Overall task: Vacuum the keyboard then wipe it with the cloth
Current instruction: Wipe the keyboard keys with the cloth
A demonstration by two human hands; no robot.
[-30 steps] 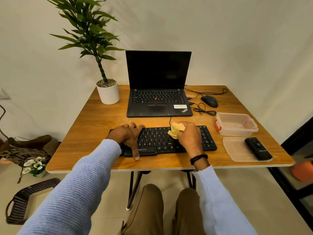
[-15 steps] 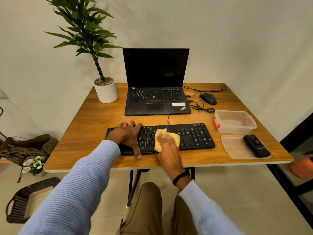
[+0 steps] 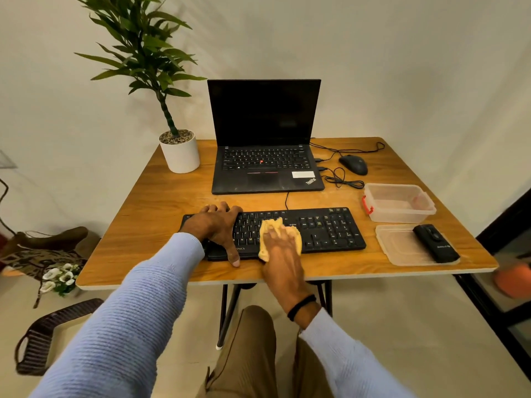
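Keyboard (image 3: 316,228) near front edge of table (image 3: 149,208), centred. Left hand (image 3: 217,225) spread flat, steadying keyboard's left end. Right hand (image 3: 280,245) pressed flat on yellow cloth (image 3: 265,226), mid-keyboard.

The table (image 3: 161,214) is smooth, grained wood. The keyboard (image 3: 324,231) is matt black plastic; the cloth (image 3: 270,226) is soft yellow fabric. The tub (image 3: 399,202) is clear plastic.

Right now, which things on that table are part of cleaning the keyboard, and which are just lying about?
In use: keyboard, yellow cloth under the right hand, left hand steadying the keyboard, small black vacuum.

Lying about: laptop, mouse, potted plant, plastic box, lid.
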